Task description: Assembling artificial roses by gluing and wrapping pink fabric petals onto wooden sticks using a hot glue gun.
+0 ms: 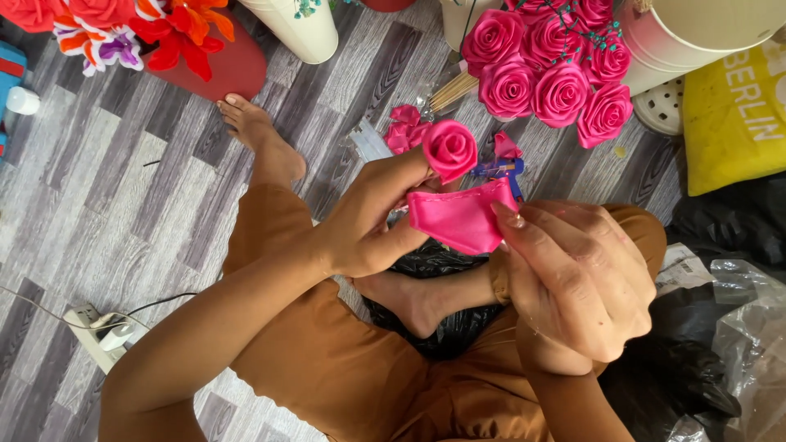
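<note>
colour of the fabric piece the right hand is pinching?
Bright pink, matching the rose bud the left hand holds. The fabric piece under the right hand shows best in the head view.

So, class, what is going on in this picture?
A person sits on a grey wood-pattern floor and works with both hands. The left hand holds a small pink fabric rose. The right hand pinches a loose pink fabric petal against its base. A bunch of finished pink roses lies ahead, and a blue glue gun shows just behind the petal.
</note>
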